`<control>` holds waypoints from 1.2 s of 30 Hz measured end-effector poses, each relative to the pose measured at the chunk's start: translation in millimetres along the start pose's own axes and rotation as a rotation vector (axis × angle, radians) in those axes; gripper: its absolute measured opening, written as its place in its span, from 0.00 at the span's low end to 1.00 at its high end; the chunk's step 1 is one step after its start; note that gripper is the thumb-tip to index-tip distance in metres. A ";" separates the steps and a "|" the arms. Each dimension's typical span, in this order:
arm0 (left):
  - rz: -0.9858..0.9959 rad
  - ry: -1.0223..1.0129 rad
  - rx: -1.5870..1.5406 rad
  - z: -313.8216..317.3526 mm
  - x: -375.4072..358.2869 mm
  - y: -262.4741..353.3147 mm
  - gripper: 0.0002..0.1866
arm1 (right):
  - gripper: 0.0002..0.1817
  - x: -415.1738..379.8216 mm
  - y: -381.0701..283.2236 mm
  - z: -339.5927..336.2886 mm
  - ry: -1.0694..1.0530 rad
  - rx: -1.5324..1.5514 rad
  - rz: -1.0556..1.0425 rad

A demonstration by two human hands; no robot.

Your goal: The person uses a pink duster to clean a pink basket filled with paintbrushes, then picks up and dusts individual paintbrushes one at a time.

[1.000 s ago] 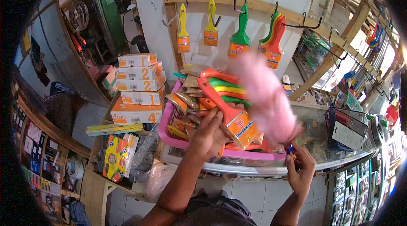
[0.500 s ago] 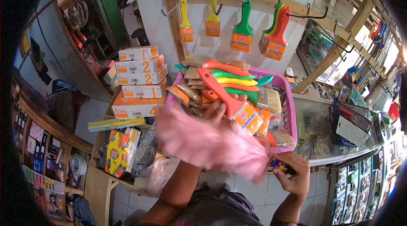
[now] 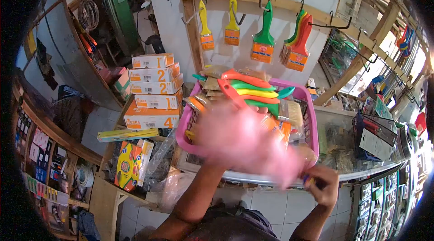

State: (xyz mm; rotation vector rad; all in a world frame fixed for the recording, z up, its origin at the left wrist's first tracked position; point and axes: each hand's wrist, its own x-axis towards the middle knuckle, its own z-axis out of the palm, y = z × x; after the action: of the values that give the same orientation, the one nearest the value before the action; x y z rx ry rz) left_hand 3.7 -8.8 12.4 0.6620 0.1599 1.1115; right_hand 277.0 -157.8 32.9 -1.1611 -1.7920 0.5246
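Observation:
A fluffy pink duster [image 3: 246,139], blurred by motion, sweeps across the front of the pink basket [image 3: 309,116]. My right hand [image 3: 323,184] is closed around its handle at the lower right. Behind the duster, my left hand [image 3: 259,110] is mostly hidden; a few fingertips show beside a red-handled paintbrush [image 3: 233,94], which it grips. The brush leans over the basket, its orange-wrapped bristle end partly covered by the duster. More paintbrushes with green, yellow and orange handles [image 3: 257,92] lie stacked in the basket.
Paintbrushes [image 3: 262,33] hang from hooks on a wooden rail behind the basket. Orange and white boxes [image 3: 156,88] are stacked at the left, near a yellow box [image 3: 132,165] and clear plastic wrap. A glass-topped counter [image 3: 332,123] with packaged goods extends right.
The duster has swept slightly right and upward, now covering more of the left hand and the red paintbrush. My right hand moved a little right. The whole view shifted slightly.

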 end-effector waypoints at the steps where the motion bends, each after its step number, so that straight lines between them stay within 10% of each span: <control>1: -0.007 -0.049 0.010 -0.7 1.3 2.3 0.26 | 0.16 1.7 -0.8 0.0 -0.078 0.154 -0.062; 5: 0.000 -0.009 0.008 9.6 -0.2 5.9 0.22 | 0.18 -0.5 -2.3 11.7 0.375 0.309 0.412; 9: 0.038 -0.109 0.046 9.5 0.2 7.2 0.22 | 0.17 -1.4 10.5 -4.2 -0.181 0.316 -0.001; 14: 0.007 -0.011 -0.002 7.6 -2.1 4.1 0.29 | 0.16 -1.0 -0.1 6.4 0.201 0.313 0.337; 15: 0.314 -0.121 0.741 -5.9 8.5 4.0 0.30 | 0.16 -4.0 3.4 -1.5 0.092 0.241 0.281; 18: 0.448 -0.019 1.357 -52.7 -5.3 -15.6 0.35 | 0.14 -15.1 3.8 -5.8 0.002 0.237 0.095; 19: 0.282 0.047 0.758 -33.5 -7.9 -16.5 0.34 | 0.13 -16.6 -3.0 -4.4 0.086 0.318 0.176; 22: 0.123 0.060 0.370 -58.2 18.3 -15.1 0.29 | 0.13 -5.4 -10.0 3.1 0.227 0.149 0.316; 27: 0.511 -0.145 0.926 -88.8 7.2 -34.6 0.22 | 0.16 0.9 0.2 5.0 0.068 0.278 0.280; 29: -0.038 0.030 -0.019 2.3 3.2 5.7 0.26 | 0.17 -1.9 -0.7 10.3 0.209 0.333 0.513; 33: 0.078 0.033 -0.068 -33.5 12.8 -7.6 0.23 | 0.14 3.4 -0.1 8.3 -0.003 0.192 0.192; 36: 0.237 0.119 0.353 -15.3 7.9 -3.9 0.21 | 0.15 8.2 -15.8 16.5 0.181 0.290 0.413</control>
State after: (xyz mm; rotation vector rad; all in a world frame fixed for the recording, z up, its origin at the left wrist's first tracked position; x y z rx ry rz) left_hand 3.6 3.3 -0.5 0.9473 0.3938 1.3670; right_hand 253.9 -156.0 40.1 -1.3287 -1.2740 0.8593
